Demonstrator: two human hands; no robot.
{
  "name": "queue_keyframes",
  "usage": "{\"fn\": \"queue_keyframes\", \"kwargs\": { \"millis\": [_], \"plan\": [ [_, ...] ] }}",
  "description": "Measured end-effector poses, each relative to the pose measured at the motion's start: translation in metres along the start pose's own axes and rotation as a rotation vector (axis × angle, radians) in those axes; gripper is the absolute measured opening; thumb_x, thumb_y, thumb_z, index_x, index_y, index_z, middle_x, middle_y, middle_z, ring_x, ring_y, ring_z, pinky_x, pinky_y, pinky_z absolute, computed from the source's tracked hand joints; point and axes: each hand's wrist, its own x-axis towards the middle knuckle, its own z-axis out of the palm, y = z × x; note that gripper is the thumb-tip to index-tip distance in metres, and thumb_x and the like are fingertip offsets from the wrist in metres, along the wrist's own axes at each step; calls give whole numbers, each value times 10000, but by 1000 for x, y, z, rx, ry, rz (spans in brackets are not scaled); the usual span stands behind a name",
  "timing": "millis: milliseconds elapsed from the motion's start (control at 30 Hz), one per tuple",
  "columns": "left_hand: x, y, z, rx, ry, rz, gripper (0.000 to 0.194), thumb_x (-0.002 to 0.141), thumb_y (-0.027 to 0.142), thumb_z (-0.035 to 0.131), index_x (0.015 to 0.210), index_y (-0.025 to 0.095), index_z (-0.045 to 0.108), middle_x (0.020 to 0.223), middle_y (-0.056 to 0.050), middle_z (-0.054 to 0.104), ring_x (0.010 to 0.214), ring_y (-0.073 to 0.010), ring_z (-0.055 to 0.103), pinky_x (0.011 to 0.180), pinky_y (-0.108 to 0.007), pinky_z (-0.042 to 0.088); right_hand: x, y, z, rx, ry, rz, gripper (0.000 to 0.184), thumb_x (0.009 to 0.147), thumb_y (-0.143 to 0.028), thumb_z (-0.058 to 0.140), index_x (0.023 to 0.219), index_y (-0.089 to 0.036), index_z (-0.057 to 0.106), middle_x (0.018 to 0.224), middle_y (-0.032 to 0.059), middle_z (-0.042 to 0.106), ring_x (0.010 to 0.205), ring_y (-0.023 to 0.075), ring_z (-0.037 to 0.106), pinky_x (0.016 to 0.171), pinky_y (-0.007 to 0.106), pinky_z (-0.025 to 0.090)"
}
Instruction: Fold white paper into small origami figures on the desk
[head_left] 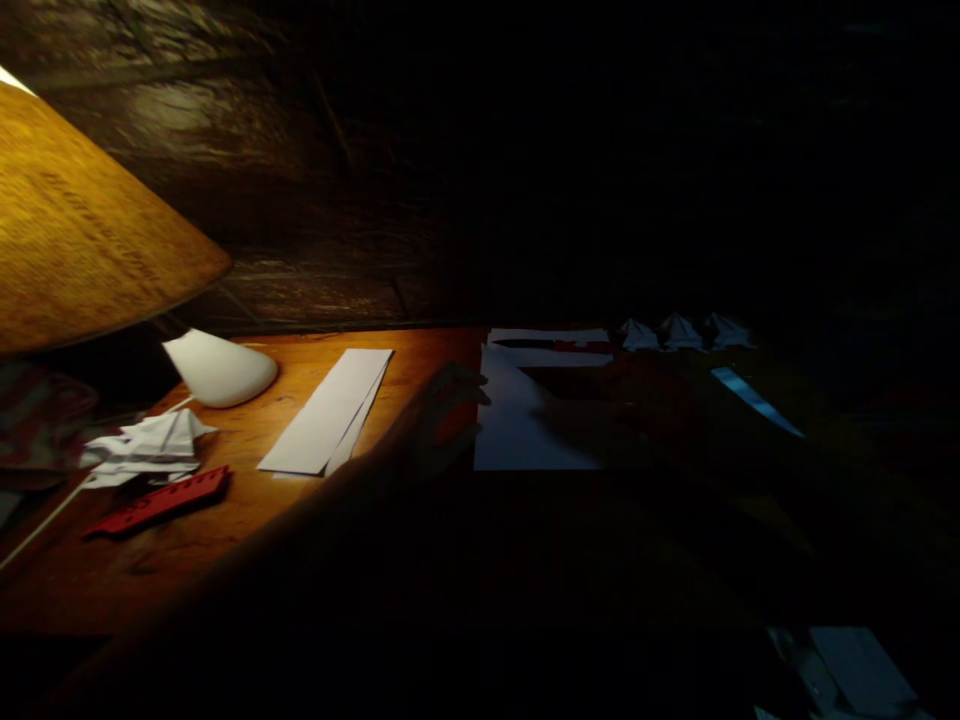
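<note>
Head view lets me see, from where I stand, a wooden table point(247, 505) with light only on its left side. White sheet of paper point(510, 430) lies in the middle, half in shadow. The left hand point(448, 412) is at its left edge; the fingers are bent and a gap stays between them and the thumb, but I cannot tell if they grip the sheet. The right hand point(641, 393) is very dark, over the right part of this sheet, and I cannot tell if it is wide or narrow. Just behind, at the far side, a knife point(551, 345) with red handle rests on white papers point(555, 334). To the right of them stand three folded paper pieces point(681, 332), and nearer is a bluish strip point(757, 402). On the left, under the lampshade point(97, 230), I see long paper strips point(330, 410), a crumpled paper point(150, 445) and a red object point(161, 503).
</note>
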Motion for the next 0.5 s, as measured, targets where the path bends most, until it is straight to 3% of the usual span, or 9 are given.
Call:
{"fn": "queue_keyframes", "kwargs": {
  "millis": [100,167,300,400,500],
  "plan": [
    [0,-10,0,37,86,-58,358,945,128,549,1288,227,569,1404,-88,578,1373,-282,501,1121,-501,489,18,3,5,18,-43,20,476,890,-578,686,1244,-260,689,1162,99,771,967,321,729,814,455,575],
    [-1,-15,-1,56,100,-81,436,910,78,533,1316,233,559,1416,-79,566,1395,-289,481,1148,-523,467,18,6,10,-31,-86,80,556,867,-642,692,1298,-292,671,1198,96,762,1027,343,717,849,475,563],
    [-1,-18,1,32,11,-71,543,873,14,500,1370,233,515,1450,-87,535,1392,-276,491,1179,-519,451,3,13,12,38,-128,59,721,791,-641,780,1420,-331,612,1266,86,738,1085,340,705,868,460,560],
    [-1,-18,3,40,-35,-61,583,876,4,490,1410,236,480,1483,-101,496,1412,-277,473,1201,-530,426,-2,19,11,66,-150,38,696,775,-571,811,1394,-299,641,1206,86,755,1034,317,717,855,446,558],
    [-1,-18,1,67,-28,-63,611,869,-8,480,1426,242,468,1473,-105,484,1411,-275,471,1191,-532,434,-1,23,11,109,-196,83,520,800,-533,799,1265,-313,725,1090,53,785,931,282,735,782,405,564]
  ]
}}
